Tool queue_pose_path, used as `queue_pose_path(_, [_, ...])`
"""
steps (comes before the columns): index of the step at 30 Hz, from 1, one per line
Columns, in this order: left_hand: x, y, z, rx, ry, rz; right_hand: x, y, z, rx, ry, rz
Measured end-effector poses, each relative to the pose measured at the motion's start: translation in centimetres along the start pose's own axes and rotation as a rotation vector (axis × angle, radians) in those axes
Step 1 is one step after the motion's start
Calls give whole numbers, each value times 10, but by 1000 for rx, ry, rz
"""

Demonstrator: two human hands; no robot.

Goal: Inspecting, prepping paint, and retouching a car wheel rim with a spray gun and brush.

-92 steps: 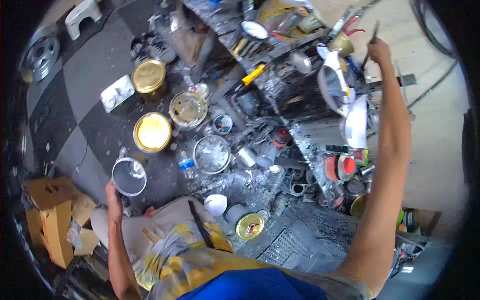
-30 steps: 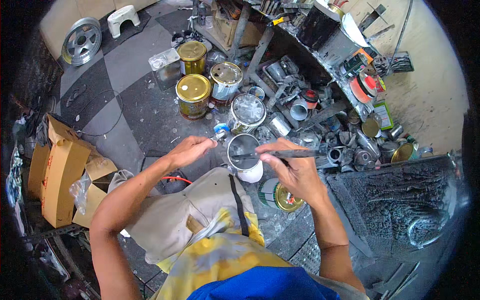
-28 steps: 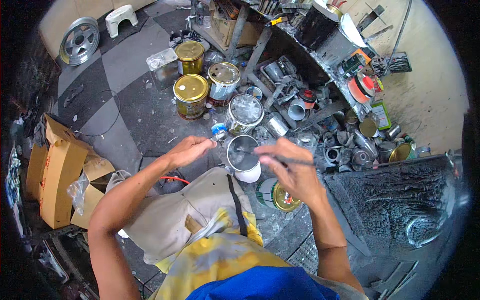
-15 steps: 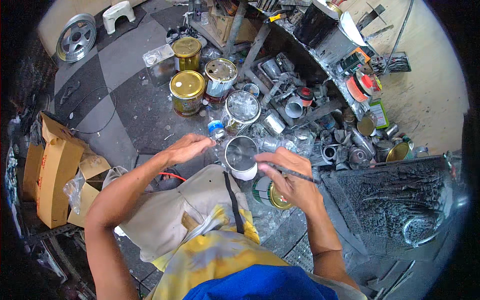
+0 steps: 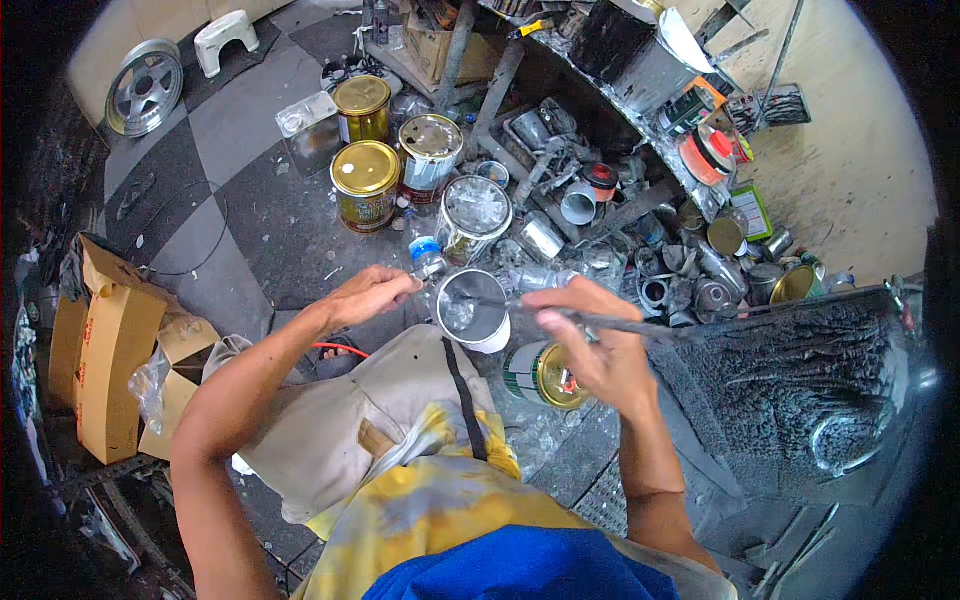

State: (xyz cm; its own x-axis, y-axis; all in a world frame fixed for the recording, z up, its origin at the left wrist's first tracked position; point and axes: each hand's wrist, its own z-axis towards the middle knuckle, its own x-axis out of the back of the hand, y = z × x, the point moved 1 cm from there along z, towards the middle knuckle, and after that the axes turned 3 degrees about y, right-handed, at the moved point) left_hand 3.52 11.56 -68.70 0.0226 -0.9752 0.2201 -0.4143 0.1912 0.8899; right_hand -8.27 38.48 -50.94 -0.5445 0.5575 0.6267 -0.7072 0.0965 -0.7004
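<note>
A white cup-like pot [image 5: 490, 342] with a grey-smeared inside stands in front of my knees. My right hand [image 5: 600, 335] is closed round a dark stick [image 5: 630, 323], slightly blurred, whose thin end reaches over the rim into the pot. Left of the pot, my left hand [image 5: 372, 298] has its fingertips pinched together close to the rim; what they hold, if anything, I cannot make out. Just beyond those fingertips is a clear bottle with a blue cap [image 5: 425, 247]. A green-and-white can with a gold lid [image 5: 562, 375] sits below my right hand.
Paint cans [image 5: 366, 168] with gold or smeared lids are grouped ahead. Used cups and tins [image 5: 578, 203] are heaped under a paint-crusted shelf [image 5: 650, 135]. An opened cardboard box [image 5: 112, 350] is at the left, a black crusted panel [image 5: 800, 390] at the right.
My right hand has shifted a little right, and the stick now lies flatter across the pot's rim. More of the pot's inside shows. My left hand keeps its pinch beside the pot.
</note>
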Motion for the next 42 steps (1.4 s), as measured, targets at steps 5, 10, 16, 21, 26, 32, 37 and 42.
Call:
queue_pose_path(5, [1,2,0,20,9,-24,25,-3,-7,-41,208,133])
queue_pose_path(10, [2,4,1,32,39,18,29,-8,-11,-41,251,147])
queue_pose_path(16, [5,-1,-1,-10,16,30,-5,-9,1,-47,-50,-16])
queue_pose_path(21, [4,0,-1,-44,-5,14,-21,-12,4,112,-206,-57])
queue_pose_path(26, [4,0,-2,-45,-14,5,-17,-7,6,81,-165,-105])
queue_pose_path(32, [4,-1,-5,-38,0,-28,-15,5,-1,-54,38,6])
queue_pose_path(37, [4,-3,-1,-5,-11,-25,11,24,-16,-392,368,282])
queue_pose_path(42, [4,10,0,-9,-42,65,4,20,-20,-374,374,274])
